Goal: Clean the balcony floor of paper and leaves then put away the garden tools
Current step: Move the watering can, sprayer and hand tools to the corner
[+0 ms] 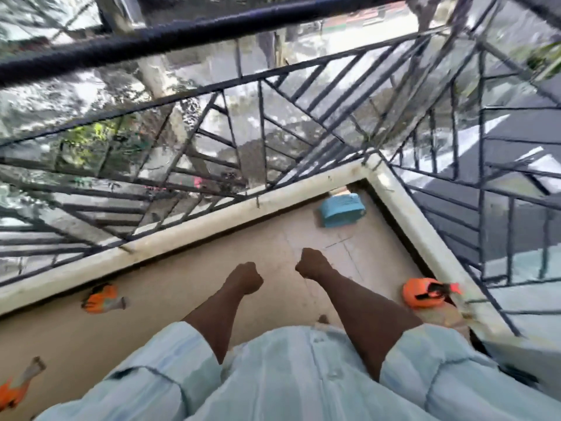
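Railing point(273, 95): we see dark metal bars wrapping the balcony corner from nine o'clock through twelve to three o'clock, blurred.
Ledge point(194, 230): a pale raised kerb runs under the bars and turns its corner at about one o'clock.
Floor point(170, 287): tan tiles; we make out no paper or leaves on the part in view, though blur could hide small scraps.
Blue basket point(342, 209): lies tipped in the corner at one o'clock, well apart from both hands, nearer our right hand.
Orange tool point(425, 293): sits against the ledge at three o'clock, beside our right forearm; what kind it is we cannot tell.
Gloves: one orange-and-grey glove point(104, 299) at nine o'clock near the ledge, long axis roughly left to right; a second glove point(18, 385) at eight o'clock by the frame edge. Both lie on our left side.
Left hand point(244, 278): closed in a fist, apparently holding nothing.
Right hand point(314, 264): likewise fisted and apparently empty.
Next reach, we judge: the left hand is nearer the gloves, the right nearer the orange tool.
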A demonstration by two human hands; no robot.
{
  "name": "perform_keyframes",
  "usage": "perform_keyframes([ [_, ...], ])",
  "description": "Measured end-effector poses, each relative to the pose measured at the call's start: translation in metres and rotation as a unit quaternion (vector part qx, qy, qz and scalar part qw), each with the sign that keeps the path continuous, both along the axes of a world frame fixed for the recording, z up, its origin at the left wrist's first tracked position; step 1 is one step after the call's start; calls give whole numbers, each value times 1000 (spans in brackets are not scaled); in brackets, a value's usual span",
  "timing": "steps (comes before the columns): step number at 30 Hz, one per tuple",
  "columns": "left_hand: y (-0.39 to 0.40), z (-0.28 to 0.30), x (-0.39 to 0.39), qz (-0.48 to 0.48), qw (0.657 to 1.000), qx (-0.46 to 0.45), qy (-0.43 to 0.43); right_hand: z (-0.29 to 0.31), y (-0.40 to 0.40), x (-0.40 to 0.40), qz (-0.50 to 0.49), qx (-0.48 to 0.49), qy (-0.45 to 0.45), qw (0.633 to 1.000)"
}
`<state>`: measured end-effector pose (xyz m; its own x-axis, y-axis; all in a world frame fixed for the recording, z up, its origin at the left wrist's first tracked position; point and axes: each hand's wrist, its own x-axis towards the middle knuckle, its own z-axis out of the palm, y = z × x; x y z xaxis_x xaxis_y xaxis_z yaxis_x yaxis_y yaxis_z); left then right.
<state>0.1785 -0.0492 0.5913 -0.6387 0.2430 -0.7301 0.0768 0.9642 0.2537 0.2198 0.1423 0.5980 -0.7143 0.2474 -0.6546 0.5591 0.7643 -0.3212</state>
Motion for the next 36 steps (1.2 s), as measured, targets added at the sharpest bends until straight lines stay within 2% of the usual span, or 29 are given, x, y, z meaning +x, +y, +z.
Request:
perform_keyframes([
  [5,131,6,3,-42,998,50,6,4,129,21,-50,25,-14,998],
  [8,182,9,-11,-61,997,51,17,-1,179,19,-66,23,-18,997],
  [18,284,-36,-100,-32,999,9,2,-25,309,-56,-73,17,-34,997],
  [24,359,-43,-135,-9,999,35,-33,-36,394,-90,-98,22,-82,992],
  [28,392,-63,-156,51,996,36,-65,-53,436,-124,-77,6,-103,992],
  [31,413,-86,-174,119,990,40,-71,-82,463,-156,-16,-23,-90,996],
  [36,441,-173,-202,279,955,64,-72,-190,504,-202,-43,-65,-79,994],
])
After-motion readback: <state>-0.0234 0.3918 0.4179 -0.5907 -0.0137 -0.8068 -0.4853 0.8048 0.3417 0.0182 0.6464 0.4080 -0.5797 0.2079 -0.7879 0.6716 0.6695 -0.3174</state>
